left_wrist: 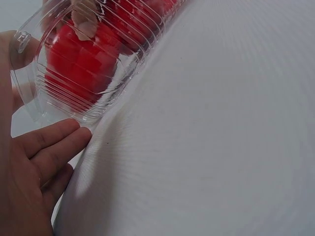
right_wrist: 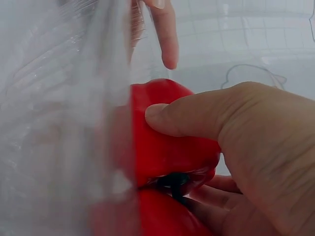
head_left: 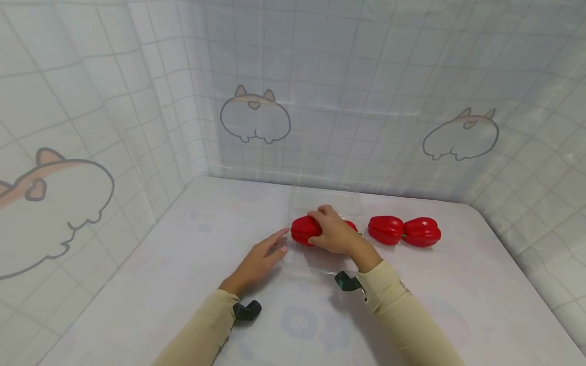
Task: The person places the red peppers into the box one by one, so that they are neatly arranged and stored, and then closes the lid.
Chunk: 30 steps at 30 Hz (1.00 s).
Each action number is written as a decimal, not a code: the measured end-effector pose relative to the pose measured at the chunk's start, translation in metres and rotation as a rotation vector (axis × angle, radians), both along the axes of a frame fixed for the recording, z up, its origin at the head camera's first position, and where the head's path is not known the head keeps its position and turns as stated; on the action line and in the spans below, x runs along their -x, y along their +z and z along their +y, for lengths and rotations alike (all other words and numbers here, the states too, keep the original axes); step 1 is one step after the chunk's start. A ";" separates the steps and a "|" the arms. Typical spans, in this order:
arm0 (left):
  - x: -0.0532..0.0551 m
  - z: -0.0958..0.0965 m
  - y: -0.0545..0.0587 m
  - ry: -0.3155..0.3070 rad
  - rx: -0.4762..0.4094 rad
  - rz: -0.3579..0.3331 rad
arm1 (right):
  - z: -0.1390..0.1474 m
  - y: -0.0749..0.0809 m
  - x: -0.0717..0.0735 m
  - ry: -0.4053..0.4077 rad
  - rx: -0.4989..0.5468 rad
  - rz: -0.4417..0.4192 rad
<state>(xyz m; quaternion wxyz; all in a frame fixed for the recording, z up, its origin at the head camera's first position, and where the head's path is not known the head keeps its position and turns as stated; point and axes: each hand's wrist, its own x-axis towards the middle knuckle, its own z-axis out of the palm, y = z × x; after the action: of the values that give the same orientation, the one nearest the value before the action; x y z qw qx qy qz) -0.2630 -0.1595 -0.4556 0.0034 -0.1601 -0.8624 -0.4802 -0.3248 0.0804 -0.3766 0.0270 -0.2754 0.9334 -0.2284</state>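
A clear plastic clamshell container [head_left: 316, 262] lies on the table with its lid [head_left: 322, 201] folded back. Inside it my right hand [head_left: 336, 234] grips a red bell pepper [head_left: 303, 230], thumb on the near side and fingers on the far side. A second red pepper [head_left: 351, 225] sits to the right of it in the container, partly hidden by that hand; a green stem [right_wrist: 174, 182] shows between the two. My left hand [head_left: 258, 262] is at the container's left end, fingers extended, with fingertips [left_wrist: 81, 135] right at the lower edge of its ribbed wall [left_wrist: 98, 105].
To the right of the container, two more red peppers, one [head_left: 385, 230] and another [head_left: 422, 232], lie end to end on the white table [head_left: 201, 284]. Pale grid-patterned sheets [head_left: 320, 101] with cartoon drawings rise at the back and sides.
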 end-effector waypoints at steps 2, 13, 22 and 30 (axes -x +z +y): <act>0.000 0.000 0.000 -0.002 -0.004 0.006 | -0.001 -0.001 0.000 0.000 -0.010 0.009; 0.002 -0.001 -0.001 0.003 0.003 0.011 | -0.003 -0.003 -0.002 -0.004 -0.045 0.043; 0.004 -0.001 -0.003 -0.012 -0.005 0.021 | -0.001 -0.004 -0.005 -0.002 -0.056 0.059; 0.006 -0.001 -0.005 -0.019 -0.003 0.029 | 0.001 -0.007 -0.004 0.026 -0.056 0.087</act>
<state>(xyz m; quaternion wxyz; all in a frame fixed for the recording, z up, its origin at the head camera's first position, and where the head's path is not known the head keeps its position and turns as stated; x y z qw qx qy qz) -0.2689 -0.1605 -0.4604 0.0116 -0.1752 -0.8599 -0.4793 -0.3208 0.0814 -0.3836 -0.0030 -0.2966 0.9360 -0.1895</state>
